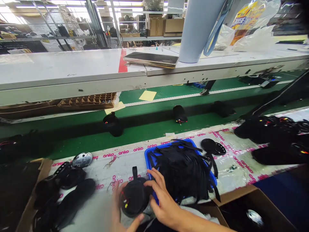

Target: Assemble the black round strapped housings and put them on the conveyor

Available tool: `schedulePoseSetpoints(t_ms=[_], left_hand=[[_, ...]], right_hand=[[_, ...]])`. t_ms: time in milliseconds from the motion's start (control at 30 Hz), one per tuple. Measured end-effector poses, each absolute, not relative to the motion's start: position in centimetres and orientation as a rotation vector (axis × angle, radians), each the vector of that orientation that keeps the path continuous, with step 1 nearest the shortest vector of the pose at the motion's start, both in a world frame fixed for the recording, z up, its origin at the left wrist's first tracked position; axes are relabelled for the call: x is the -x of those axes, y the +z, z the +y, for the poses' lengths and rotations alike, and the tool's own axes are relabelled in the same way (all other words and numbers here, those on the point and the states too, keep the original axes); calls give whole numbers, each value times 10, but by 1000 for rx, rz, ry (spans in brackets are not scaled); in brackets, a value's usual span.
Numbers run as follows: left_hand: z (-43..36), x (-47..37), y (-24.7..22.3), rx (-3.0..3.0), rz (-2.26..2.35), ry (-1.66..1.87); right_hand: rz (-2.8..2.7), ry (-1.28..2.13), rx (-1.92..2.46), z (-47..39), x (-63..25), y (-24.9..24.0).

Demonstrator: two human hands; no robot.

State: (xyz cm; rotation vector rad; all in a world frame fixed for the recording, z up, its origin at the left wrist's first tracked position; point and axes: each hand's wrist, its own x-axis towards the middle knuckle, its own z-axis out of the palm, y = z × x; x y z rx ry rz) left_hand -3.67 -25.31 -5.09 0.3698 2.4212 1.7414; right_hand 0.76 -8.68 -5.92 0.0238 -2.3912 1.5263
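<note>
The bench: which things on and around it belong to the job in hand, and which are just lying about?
Likely part of the job:
Black part, held by the left hand and right hand
Straps in the blue tray
Similar parts on the green belt

Probably just lying about:
Phone
Tumbler
Yellow packet

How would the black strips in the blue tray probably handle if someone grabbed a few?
The black strips look floppy, since some bend over the rim of the blue tray. They are probably light, being thin and narrow. Lying crossed in a heap, they may drag neighbours along.
</note>
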Motion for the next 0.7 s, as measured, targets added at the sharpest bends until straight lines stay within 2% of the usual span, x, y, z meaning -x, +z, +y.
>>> schedulePoseSetpoints(t_ms=[200, 500, 700], left_hand=[[-258, 36, -56, -440, 2491, 1675], [-264, 34, -75, -581, 2700, 1636], [-260, 29, -73, -493, 2643, 1613]], right_hand=[[-2476, 1334, -195, -89, 4, -34], [-2871, 620, -750, -101, 48, -8], [-2896, 399, -868, -92, 51, 6]])
